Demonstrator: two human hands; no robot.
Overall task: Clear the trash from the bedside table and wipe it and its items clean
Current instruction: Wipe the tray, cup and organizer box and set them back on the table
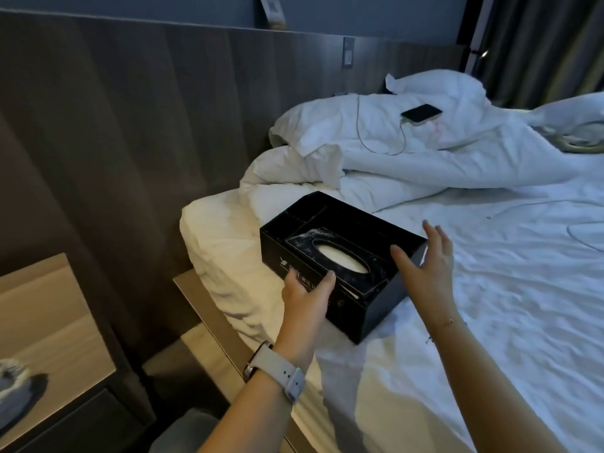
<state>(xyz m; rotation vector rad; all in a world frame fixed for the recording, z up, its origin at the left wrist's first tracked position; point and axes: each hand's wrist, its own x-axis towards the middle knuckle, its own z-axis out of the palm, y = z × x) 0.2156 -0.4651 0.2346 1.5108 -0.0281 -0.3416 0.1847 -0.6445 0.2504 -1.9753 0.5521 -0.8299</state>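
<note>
A black tissue box [346, 225] with an oval opening showing white tissue lies on the white bed sheet [506, 305], near the bed's left edge. My left hand [307, 300], with a pale watch on its wrist, grips the box's near left wall, thumb over the rim. Fingers straight, my right hand [426, 269] is held against the box's right end. The wooden bedside table [42, 308] is at the lower left, apart from both hands. A grey and white crumpled thing [19, 390] lies on the table's near left part, cut off by the frame edge.
A rumpled white duvet [376, 171] is piled behind the box. A phone [421, 113] with a charging cable [361, 132] lies on the pillows. Dark wood wall panelling runs along the left. Between table and bed there is a low wooden ledge [209, 308].
</note>
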